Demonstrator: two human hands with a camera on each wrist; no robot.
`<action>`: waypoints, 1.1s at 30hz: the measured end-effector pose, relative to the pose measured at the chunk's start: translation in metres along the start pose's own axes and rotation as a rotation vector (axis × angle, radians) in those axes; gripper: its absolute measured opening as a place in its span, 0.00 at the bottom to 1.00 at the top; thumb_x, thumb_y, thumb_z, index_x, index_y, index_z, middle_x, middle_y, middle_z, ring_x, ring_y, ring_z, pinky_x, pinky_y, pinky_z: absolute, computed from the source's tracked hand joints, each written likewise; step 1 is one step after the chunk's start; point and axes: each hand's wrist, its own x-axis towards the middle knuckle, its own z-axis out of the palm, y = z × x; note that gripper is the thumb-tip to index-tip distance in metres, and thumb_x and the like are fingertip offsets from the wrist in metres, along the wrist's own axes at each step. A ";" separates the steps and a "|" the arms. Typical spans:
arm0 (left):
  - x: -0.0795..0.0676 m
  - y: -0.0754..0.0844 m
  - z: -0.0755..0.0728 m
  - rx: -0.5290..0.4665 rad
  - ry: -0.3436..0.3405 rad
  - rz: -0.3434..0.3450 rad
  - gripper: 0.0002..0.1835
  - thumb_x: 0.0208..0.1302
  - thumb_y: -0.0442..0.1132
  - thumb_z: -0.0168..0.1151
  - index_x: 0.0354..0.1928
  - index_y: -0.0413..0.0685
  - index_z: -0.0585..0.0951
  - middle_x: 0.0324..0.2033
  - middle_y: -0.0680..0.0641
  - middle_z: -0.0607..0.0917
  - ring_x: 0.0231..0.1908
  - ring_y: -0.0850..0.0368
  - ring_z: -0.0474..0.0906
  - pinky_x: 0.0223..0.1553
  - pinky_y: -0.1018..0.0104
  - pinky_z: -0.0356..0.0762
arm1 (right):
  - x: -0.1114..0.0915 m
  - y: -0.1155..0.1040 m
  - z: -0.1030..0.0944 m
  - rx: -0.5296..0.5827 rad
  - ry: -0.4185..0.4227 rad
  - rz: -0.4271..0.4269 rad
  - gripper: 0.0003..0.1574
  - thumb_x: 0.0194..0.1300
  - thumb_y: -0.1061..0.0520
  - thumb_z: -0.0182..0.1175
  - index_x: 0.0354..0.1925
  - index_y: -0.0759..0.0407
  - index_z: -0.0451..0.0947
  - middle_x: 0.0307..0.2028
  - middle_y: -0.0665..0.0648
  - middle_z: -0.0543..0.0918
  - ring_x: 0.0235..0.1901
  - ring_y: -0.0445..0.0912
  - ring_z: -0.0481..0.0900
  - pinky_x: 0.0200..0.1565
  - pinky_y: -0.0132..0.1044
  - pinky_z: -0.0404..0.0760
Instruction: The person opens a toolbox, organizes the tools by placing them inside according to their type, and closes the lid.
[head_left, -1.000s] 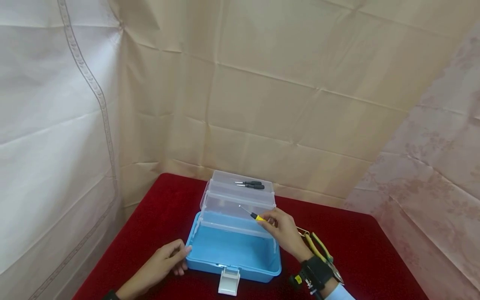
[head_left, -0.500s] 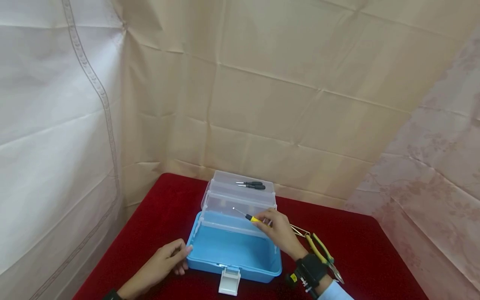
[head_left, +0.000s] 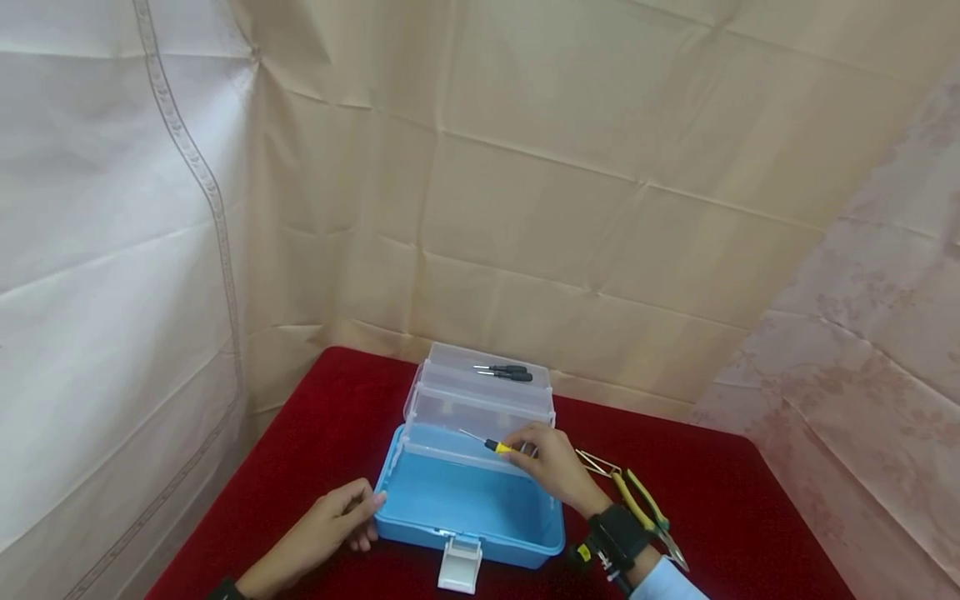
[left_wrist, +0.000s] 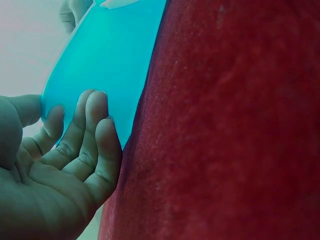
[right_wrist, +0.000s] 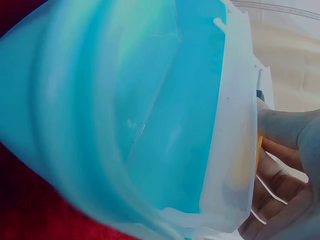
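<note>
A light-blue toolbox [head_left: 465, 492] stands unfolded, its clear tray [head_left: 480, 411] raised at the back. My left hand [head_left: 333, 517] holds its left front corner, thumb at the rim [left_wrist: 44, 100] and fingertips against the outer wall. My right hand [head_left: 555, 465] pinches a small screwdriver [head_left: 495, 446] with a yellow and black handle, its thin shaft pointing left over the tray. In the right wrist view, my right hand [right_wrist: 285, 175] is beside the translucent tray wall, which hides most of the screwdriver.
Two black screwdrivers [head_left: 510, 372] lie in the upper clear tray. Pliers with yellow-green handles [head_left: 641, 497] and a thin metal frame-like piece [head_left: 596, 463] lie right of the box on the red cloth [head_left: 712, 492]. A white latch [head_left: 459, 567] hangs open in front.
My right hand has moved left and slightly lower with the screwdriver, its shaft now lying flatter over the tray. My left hand stays at the toolbox corner.
</note>
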 end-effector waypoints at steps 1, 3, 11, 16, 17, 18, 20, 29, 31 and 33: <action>0.000 0.000 0.000 0.000 -0.001 -0.001 0.22 0.74 0.55 0.49 0.37 0.41 0.70 0.29 0.43 0.82 0.28 0.52 0.80 0.31 0.60 0.80 | 0.001 0.000 0.000 0.004 -0.004 0.003 0.09 0.61 0.51 0.68 0.41 0.48 0.86 0.36 0.45 0.81 0.32 0.41 0.77 0.29 0.30 0.78; 0.000 0.000 0.000 -0.003 -0.003 -0.002 0.22 0.75 0.55 0.49 0.37 0.41 0.70 0.29 0.43 0.82 0.28 0.52 0.80 0.31 0.60 0.80 | 0.001 0.001 0.001 0.009 -0.016 0.005 0.09 0.61 0.51 0.67 0.41 0.48 0.86 0.36 0.44 0.81 0.32 0.41 0.77 0.30 0.30 0.78; -0.001 0.001 0.000 -0.013 -0.004 -0.012 0.21 0.75 0.54 0.49 0.37 0.40 0.70 0.29 0.43 0.82 0.28 0.52 0.80 0.30 0.60 0.79 | 0.003 -0.001 -0.001 0.030 -0.102 0.001 0.10 0.66 0.54 0.63 0.45 0.49 0.86 0.38 0.42 0.83 0.36 0.41 0.78 0.35 0.31 0.79; 0.000 0.001 -0.001 -0.013 -0.003 -0.018 0.22 0.75 0.55 0.49 0.38 0.40 0.70 0.29 0.43 0.82 0.29 0.51 0.80 0.30 0.60 0.79 | -0.001 0.000 0.000 0.023 -0.051 -0.004 0.09 0.67 0.52 0.63 0.44 0.48 0.86 0.37 0.40 0.82 0.38 0.39 0.78 0.37 0.31 0.78; 0.000 0.001 -0.001 -0.014 -0.005 -0.018 0.22 0.75 0.55 0.49 0.37 0.40 0.70 0.29 0.43 0.82 0.29 0.51 0.80 0.30 0.60 0.79 | -0.004 0.001 0.000 0.023 -0.008 -0.005 0.09 0.67 0.52 0.63 0.44 0.47 0.86 0.38 0.40 0.82 0.38 0.39 0.78 0.37 0.30 0.78; 0.000 0.001 -0.001 -0.013 -0.009 -0.019 0.22 0.74 0.55 0.49 0.38 0.40 0.70 0.29 0.43 0.82 0.29 0.51 0.80 0.31 0.60 0.79 | -0.007 0.002 -0.001 0.025 0.043 0.002 0.08 0.66 0.52 0.63 0.44 0.47 0.86 0.38 0.40 0.82 0.38 0.39 0.78 0.38 0.31 0.78; -0.001 0.000 0.000 -0.017 -0.017 -0.021 0.22 0.74 0.55 0.49 0.37 0.40 0.70 0.29 0.42 0.82 0.29 0.51 0.80 0.31 0.59 0.79 | -0.018 0.006 -0.004 0.036 0.157 0.030 0.08 0.66 0.53 0.64 0.44 0.47 0.85 0.38 0.42 0.82 0.38 0.40 0.78 0.38 0.32 0.79; -0.009 0.000 -0.002 -0.022 -0.001 -0.051 0.23 0.74 0.55 0.50 0.37 0.39 0.70 0.29 0.43 0.82 0.29 0.51 0.80 0.31 0.59 0.80 | -0.082 0.057 -0.018 -0.154 0.141 0.510 0.25 0.64 0.38 0.62 0.44 0.57 0.78 0.33 0.52 0.79 0.30 0.45 0.75 0.29 0.36 0.78; -0.011 0.000 -0.003 -0.021 0.001 -0.056 0.23 0.74 0.55 0.50 0.37 0.39 0.70 0.29 0.43 0.82 0.29 0.51 0.80 0.32 0.59 0.80 | -0.098 0.068 -0.017 -0.242 0.038 0.570 0.29 0.61 0.36 0.64 0.43 0.59 0.76 0.31 0.55 0.75 0.27 0.45 0.71 0.24 0.35 0.72; -0.012 -0.001 -0.004 -0.021 -0.002 -0.066 0.23 0.74 0.56 0.50 0.38 0.40 0.70 0.29 0.43 0.82 0.29 0.51 0.80 0.32 0.59 0.80 | -0.113 0.074 -0.016 -0.263 -0.006 0.613 0.29 0.57 0.38 0.67 0.42 0.60 0.75 0.32 0.60 0.72 0.25 0.47 0.70 0.23 0.36 0.70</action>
